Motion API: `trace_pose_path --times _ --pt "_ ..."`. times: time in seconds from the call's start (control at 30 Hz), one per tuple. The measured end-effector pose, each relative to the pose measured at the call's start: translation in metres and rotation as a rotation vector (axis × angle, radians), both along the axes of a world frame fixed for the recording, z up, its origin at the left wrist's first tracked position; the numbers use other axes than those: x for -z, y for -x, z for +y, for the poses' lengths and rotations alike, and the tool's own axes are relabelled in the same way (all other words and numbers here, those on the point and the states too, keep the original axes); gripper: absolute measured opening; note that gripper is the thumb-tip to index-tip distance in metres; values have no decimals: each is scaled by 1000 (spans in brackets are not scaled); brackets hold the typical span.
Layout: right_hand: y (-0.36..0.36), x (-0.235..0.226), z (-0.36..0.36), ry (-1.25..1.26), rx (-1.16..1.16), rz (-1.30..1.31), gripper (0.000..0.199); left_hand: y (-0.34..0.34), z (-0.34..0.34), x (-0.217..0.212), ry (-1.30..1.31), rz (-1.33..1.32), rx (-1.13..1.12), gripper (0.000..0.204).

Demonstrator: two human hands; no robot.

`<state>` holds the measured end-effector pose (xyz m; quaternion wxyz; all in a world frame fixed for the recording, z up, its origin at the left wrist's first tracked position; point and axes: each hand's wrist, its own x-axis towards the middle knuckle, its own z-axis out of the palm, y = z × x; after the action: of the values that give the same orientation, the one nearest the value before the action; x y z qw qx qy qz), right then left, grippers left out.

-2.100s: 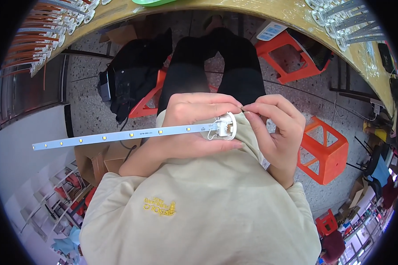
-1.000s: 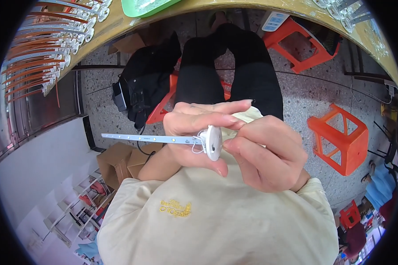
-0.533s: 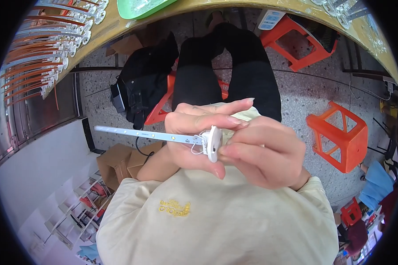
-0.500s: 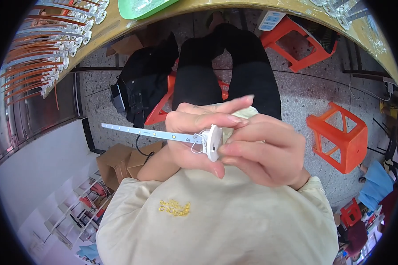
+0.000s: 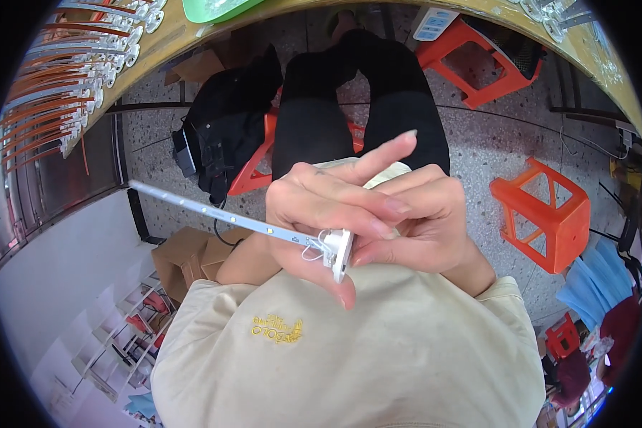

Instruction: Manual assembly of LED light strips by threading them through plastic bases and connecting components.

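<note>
Desk [image 5: 167, 39] beyond the white cap [image 5: 342, 257]; LED strip [image 5: 233, 219] joined to the cap and running off leftward, presumably so its outer face stays reachable. Left hand [image 5: 303, 203] around the cap, fingers clamped on it, likely for steadiness. Right hand [image 5: 435, 225] beside that outer face; cannot tell whether its fingers pinch anything.

Slim pale blue-grey LED strip [image 5: 233, 219], small yellowish square chips along face; slanting pose, blurred free end higher, at left of frame, other end lower, near centre, joined to white round cap [image 5: 342, 257]; cap tilted, seen nearly edge-on; thin white wires [image 5: 319, 247] looping at joint
</note>
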<state>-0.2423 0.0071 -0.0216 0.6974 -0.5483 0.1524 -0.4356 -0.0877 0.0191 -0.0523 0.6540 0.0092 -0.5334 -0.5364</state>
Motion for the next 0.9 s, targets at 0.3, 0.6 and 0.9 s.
trace_pose_path --times 0.3,0.6,0.9 --pt "24 -56 -11 684 545 131 20 -20 25 -26 -464 -280 -337 70" --pt "17 -139 -3 876 470 271 22 -24 22 -41 -488 -826 -424 43" --pt "33 -142 -25 1405 330 10 53 -46 17 -53 -25 -887 -510 35"
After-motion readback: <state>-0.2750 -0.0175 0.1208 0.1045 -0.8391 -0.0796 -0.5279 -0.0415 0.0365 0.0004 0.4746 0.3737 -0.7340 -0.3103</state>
